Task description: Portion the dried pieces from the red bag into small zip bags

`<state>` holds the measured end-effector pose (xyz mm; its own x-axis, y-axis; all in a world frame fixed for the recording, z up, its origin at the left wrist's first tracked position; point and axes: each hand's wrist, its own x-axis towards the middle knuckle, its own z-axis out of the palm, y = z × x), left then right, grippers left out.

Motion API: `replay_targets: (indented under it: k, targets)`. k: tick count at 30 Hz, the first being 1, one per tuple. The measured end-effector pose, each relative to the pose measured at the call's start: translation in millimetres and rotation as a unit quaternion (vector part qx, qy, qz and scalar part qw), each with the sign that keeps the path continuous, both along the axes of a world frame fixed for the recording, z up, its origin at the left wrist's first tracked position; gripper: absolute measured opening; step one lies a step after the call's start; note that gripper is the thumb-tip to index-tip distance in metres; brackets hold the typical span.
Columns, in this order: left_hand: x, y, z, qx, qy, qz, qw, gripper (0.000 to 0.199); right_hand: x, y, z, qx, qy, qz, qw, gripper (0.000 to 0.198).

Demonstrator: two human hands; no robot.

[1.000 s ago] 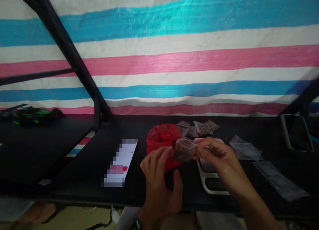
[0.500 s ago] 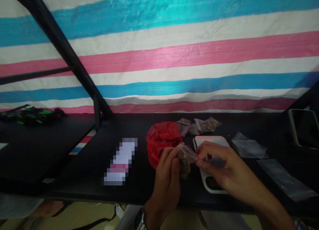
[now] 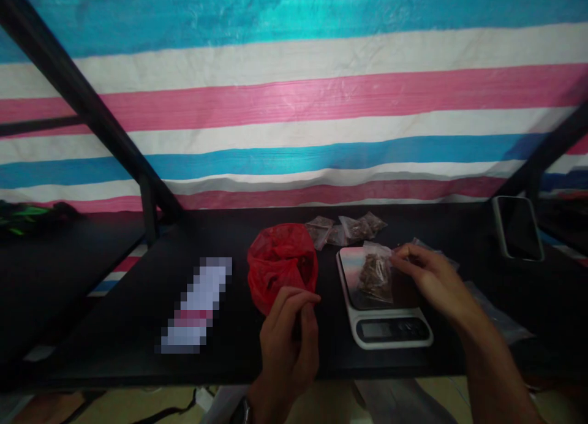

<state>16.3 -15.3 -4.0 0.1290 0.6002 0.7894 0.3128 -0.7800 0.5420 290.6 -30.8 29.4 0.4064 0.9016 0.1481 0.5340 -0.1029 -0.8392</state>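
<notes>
A small clear zip bag (image 3: 375,277) filled with brown dried bits lies on the platform of a white digital kitchen scale (image 3: 390,332). My right hand (image 3: 429,280) pinches the bag's upper right corner between thumb and fingers. My left hand (image 3: 291,335) is in front of a crumpled red plastic bag (image 3: 281,258), its fingers loosely bent with nothing visible in them. The inside of the red bag is mostly hidden by its folds. Behind the scale, several similar filled zip bags (image 3: 361,228) rest in a row.
Flat clear plastic bags (image 3: 498,317) lie right of the scale, partly behind my right arm. A phone (image 3: 518,228) leans at the far right. A blurred-out white slip (image 3: 197,304) lies on the black table to the left. Black frame bars (image 3: 92,111) rise before a striped sheet.
The filled zip bag has gone from between both hands onto the scale. My left hand has let go of it and moved left. The view has shifted to the right.
</notes>
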Motion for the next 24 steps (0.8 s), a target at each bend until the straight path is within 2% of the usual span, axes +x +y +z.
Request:
replay_targets:
  k: [3, 6, 10, 14, 20, 24]
  targets:
    - [0, -4, -4.5, 0.009, 0.027, -0.017, 0.999, 0.022, 8, 6, -14, 0.034, -0.123, -0.018, 0.992, 0.023]
    - [2, -9, -7.8, 0.019, 0.044, -0.030, 0.998, 0.022, 18, 8, -23, 0.072, -0.164, -0.065, 0.982, 0.028]
    - [8, -21, -11.6, 0.037, 0.064, -0.033, 0.997, 0.024, 28, 7, -28, 0.129, -0.159, -0.102, 0.974, 0.029]
    - [9, -31, -20.9, 0.056, 0.095, 0.016, 0.994, 0.023, 28, 7, -25, 0.167, -0.152, -0.123, 0.966, 0.027]
    - [-18, -31, -34.5, 0.090, 0.149, 0.039, 0.984, 0.017, 25, 5, -15, 0.199, -0.116, -0.148, 0.962, 0.025]
    - [-32, -28, -24.8, 0.097, 0.151, 0.048, 0.983, 0.018, 24, 6, -12, 0.183, -0.099, -0.126, 0.970, 0.025]
